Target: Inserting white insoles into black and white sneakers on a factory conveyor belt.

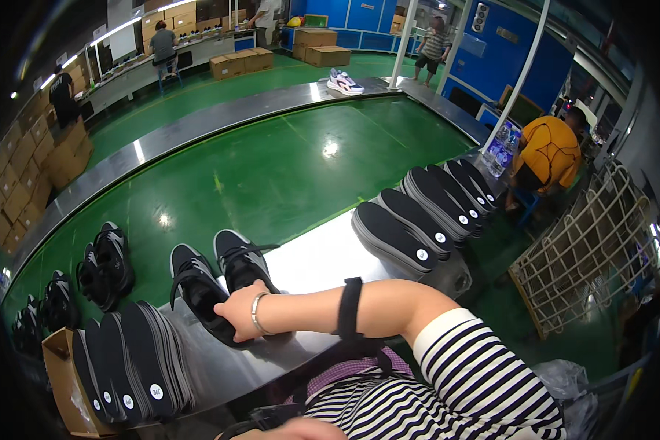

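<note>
A pair of black sneakers with grey edging stands on the metal bench, a left sneaker (196, 287) and a right sneaker (236, 257), toes pointing away from me. My right hand (243, 312), with a bracelet on the wrist, reaches across from the right and is closed on the heel end of the left sneaker, close against the right one. My left hand (304, 429) is low at the bottom edge in front of my striped shirt; its fingers are out of sight. Stacked black insoles (154, 352) with white round stickers stand left of the sneakers.
More insole stacks (392, 231) line the bench to the right. Other black sneakers (106, 268) sit at the left, near an open cardboard box (66, 389). A white sneaker (343, 82) rests on the far metal ledge. A person in orange (550, 150) sits by a metal rack (587, 249).
</note>
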`<control>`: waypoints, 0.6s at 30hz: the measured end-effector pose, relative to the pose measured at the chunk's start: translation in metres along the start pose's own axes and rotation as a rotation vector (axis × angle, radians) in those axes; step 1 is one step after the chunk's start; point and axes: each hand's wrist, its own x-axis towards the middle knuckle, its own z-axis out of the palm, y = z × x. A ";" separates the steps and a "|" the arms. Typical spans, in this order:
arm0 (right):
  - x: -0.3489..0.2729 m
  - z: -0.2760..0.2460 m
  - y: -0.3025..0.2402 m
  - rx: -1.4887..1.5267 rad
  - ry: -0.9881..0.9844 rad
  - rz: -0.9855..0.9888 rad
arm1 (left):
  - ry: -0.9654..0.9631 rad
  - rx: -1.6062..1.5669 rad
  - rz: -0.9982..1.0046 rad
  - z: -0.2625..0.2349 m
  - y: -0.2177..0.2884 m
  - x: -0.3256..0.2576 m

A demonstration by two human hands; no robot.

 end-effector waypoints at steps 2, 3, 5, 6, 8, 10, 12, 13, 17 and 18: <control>0.000 0.002 0.001 -0.049 0.025 0.021 | -0.052 0.575 0.002 0.005 0.005 0.005; -0.004 0.004 0.002 -0.095 0.036 0.041 | -0.013 0.722 0.026 0.010 0.006 0.006; -0.023 0.008 0.012 -0.127 0.068 0.055 | -0.153 0.751 -0.002 0.018 0.013 0.006; -0.032 0.011 0.016 -0.153 0.048 0.085 | -0.122 0.757 -0.009 0.022 0.008 0.003; -0.054 0.019 0.027 -0.149 0.100 0.111 | 0.007 0.719 0.171 0.040 -0.004 -0.004; -0.072 0.025 0.036 -0.107 0.114 0.175 | 0.142 0.664 0.188 0.059 -0.009 -0.004; -0.083 0.031 0.042 -0.133 0.175 0.188 | 0.198 0.650 0.184 0.069 -0.013 -0.002; -0.085 0.033 0.043 -0.191 0.177 0.201 | 0.205 0.648 0.178 0.072 -0.011 -0.002; -0.085 0.038 0.041 -0.205 0.330 0.116 | -0.203 0.740 0.003 0.069 0.010 -0.017; -0.084 0.038 0.040 -0.198 0.302 0.132 | -0.278 0.755 -0.054 0.072 0.016 -0.023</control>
